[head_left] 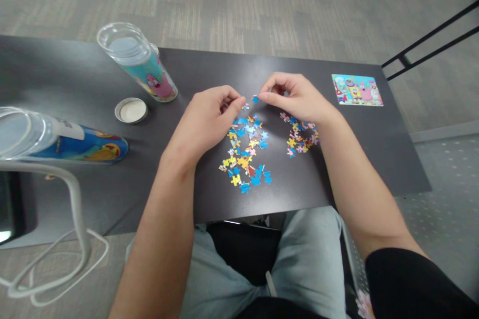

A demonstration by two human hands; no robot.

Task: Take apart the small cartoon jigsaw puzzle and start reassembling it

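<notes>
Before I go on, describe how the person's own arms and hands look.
The left hand and right hand are ungloved; no ring, watch or bracelet shows, though some fingers are partly hidden. Both forearms are bare. On the right arm, a plain black cloth sleeve ends near the elbow; no sleeve shows on the left arm.

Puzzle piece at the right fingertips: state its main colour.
The piece is mostly blue; head view shows it.

We are holding our left hand [211, 117] and right hand [295, 93] near each other, fingers [277, 79] bent toward the thumbs [276, 99].
</notes>
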